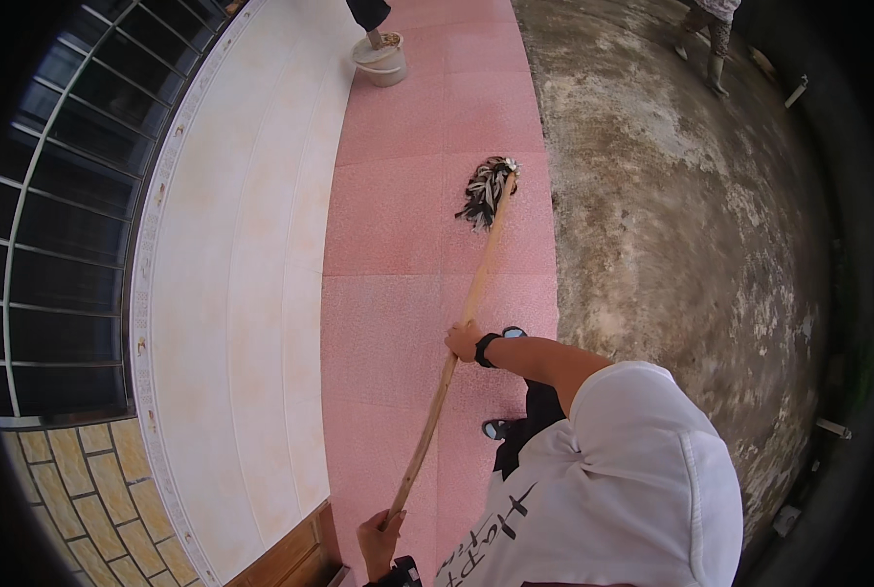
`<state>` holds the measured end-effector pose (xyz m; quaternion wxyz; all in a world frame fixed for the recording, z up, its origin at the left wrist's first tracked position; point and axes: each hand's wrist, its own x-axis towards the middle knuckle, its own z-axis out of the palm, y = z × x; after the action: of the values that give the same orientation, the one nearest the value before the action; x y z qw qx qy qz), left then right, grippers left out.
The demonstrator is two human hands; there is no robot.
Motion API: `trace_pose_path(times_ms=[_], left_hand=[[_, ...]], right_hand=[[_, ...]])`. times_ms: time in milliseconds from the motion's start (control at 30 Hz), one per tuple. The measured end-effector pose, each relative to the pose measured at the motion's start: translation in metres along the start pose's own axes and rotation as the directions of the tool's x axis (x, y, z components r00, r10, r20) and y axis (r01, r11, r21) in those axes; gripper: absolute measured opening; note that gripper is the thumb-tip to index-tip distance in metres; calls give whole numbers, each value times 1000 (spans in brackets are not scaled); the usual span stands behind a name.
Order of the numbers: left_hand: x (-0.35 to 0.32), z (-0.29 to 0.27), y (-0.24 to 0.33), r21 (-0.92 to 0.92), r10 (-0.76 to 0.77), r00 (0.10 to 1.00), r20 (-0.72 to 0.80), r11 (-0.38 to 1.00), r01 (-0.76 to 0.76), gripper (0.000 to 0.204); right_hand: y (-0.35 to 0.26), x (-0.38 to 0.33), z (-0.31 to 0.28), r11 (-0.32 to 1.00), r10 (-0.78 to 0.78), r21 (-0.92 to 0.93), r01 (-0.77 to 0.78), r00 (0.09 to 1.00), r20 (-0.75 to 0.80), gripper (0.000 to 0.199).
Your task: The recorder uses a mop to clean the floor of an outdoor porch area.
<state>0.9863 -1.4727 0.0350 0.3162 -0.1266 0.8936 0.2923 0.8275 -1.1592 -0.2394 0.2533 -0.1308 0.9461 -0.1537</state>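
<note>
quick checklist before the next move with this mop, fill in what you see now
1. Right hand closed around the middle of the wooden handle: ok
2. Left hand gripping near the handle's end: ok
3. Mop head on the pink floor, not the concrete: ok
4. Bucket apart from the mop head: ok
5. Other person's boot apart from the mop head: ok
6. Mop strands wet enough: cannot tell

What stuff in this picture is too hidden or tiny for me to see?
In the head view:
Mop head's underside: turned toward the floor.
Forearm behind the left hand: cut off by the lower edge.
Upper-right person's upper body: cut off by the top edge.
What's in the bucket: too small.
Inside the window: too dark.
</note>
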Motion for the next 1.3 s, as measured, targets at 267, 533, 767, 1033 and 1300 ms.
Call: trace_pose_path(times_ms=[267,533,767,1033,1300], left_hand=[[190,90,177,-5,458,889,9,889,-458,23],[175,79,227,141,569,814,118,802,-581,22],[48,-3,157,395,439,887,140,797,-457,21],[-125,-71,29,575,335,942,-16,774,-266,17],[-303,-106,-82,389,-27,972,-234,914,119,31]], right_hand=[[137,31,-112,977,215,76,-201,933,-289,25],[199,28,-136,960,277,117,-255,929,-245,16],[166,8,-81,949,289,-102,-300,951,-111,19],[2,-32,6,976,-199,-83,200,980,18,10],[-212,-113,90,831,-554,50,554,832,4,8]])
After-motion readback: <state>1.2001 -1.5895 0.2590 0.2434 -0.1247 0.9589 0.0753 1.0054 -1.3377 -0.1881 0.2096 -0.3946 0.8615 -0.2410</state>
